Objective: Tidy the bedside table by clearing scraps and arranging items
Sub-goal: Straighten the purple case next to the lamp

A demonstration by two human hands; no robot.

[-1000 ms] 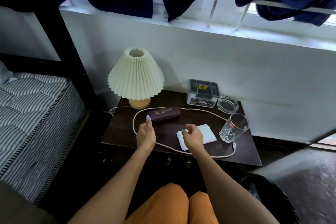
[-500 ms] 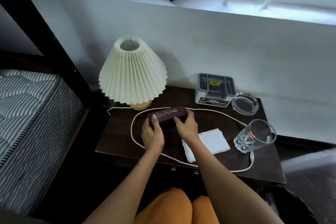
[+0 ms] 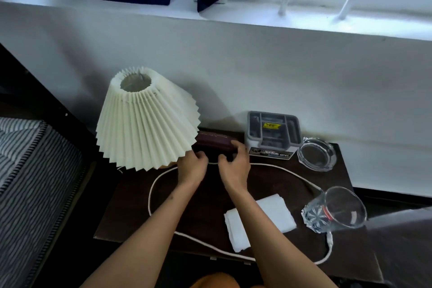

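Since half a second ago, maroon case (image 3: pixel 214 141) shifted from the table's middle back toward the wall, now between pleated lamp (image 3: pixel 146 121) and grey organizer box (image 3: pixel 273 133), left end tucked under the shade's rim. Left hand (image 3: pixel 192 166) and right hand (image 3: pixel 235 163) both at the case's near edge, fingers curled against it; right fingertips on its right end, left grip partly hidden by the shade. White cord (image 3: pixel 284 172) looped across the dark table (image 3: pixel 131 206), passing under both wrists, plug end near the front right corner. Folded white tissue (image 3: pixel 275 211) flat beside the right forearm, inside the loop. Drinking glass (image 3: pixel 336 209) lying tipped on its side at right, mouth toward the camera. Clear ashtray (image 3: pixel 316 153) upright just right of the organizer. Striped mattress (image 3: pixel 25 170) at left.
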